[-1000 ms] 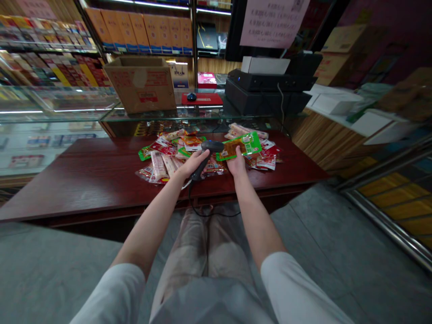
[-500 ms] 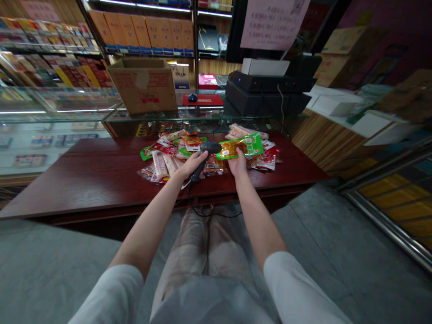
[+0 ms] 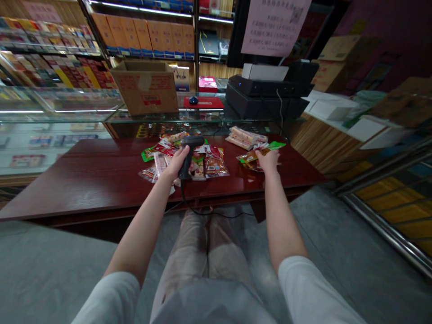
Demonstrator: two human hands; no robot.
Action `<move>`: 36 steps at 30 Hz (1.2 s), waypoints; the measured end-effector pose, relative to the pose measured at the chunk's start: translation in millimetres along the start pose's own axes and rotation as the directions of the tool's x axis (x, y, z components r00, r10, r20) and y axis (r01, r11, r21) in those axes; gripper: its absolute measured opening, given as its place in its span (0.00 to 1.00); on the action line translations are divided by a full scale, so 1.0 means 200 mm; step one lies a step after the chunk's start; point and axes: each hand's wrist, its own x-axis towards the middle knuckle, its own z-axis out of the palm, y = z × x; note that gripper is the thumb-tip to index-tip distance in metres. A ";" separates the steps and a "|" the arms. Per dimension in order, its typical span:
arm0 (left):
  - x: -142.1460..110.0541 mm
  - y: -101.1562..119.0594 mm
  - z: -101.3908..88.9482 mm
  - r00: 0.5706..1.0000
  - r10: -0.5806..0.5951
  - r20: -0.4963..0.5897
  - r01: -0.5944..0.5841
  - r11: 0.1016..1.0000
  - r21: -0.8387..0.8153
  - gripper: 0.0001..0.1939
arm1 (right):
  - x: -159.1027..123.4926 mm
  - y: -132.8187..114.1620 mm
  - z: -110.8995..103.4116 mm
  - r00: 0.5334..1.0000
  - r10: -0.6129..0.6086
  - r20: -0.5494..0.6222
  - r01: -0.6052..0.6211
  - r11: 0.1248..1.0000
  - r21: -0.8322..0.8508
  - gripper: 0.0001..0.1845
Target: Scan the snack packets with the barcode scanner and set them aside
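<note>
Left hand (image 3: 176, 164): our fingers close around the grip of a black barcode scanner (image 3: 187, 157), which we hold upright over the table.

Right hand (image 3: 269, 161): our fingers curl down onto a small heap of green and orange snack packets (image 3: 251, 159); we cannot tell whether they pinch one.

Between our hands: more packets (image 3: 214, 165), red and clear, lie flat on the table, with the nearest just beside the scanner.

Cord: a thin black scanner cord (image 3: 202, 213) drops past the table edge and loops in front of our knees (image 3: 192, 243).

Table: dark red wood (image 3: 84, 180), glossy and reflective.

Just beyond: a bundle of pale sausage packets (image 3: 245, 137) lies near the table's far edge, well apart from both hands.

Behind: a glass counter (image 3: 57, 113) holds a cardboard box (image 3: 145, 88), a mouse (image 3: 193, 100) on a red mat (image 3: 205, 103), and a black printer (image 3: 266, 92).

Writing: the red print on the box, the packet labels and the wall notice (image 3: 275, 27) are too small to read.
</note>
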 end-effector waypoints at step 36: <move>-0.03 -0.11 -0.09 0.999 0.001 0.038 0.006 0.984 -0.177 0.35 | -0.27 -0.42 0.50 0.888 0.049 0.457 -0.326 0.769 0.550 0.20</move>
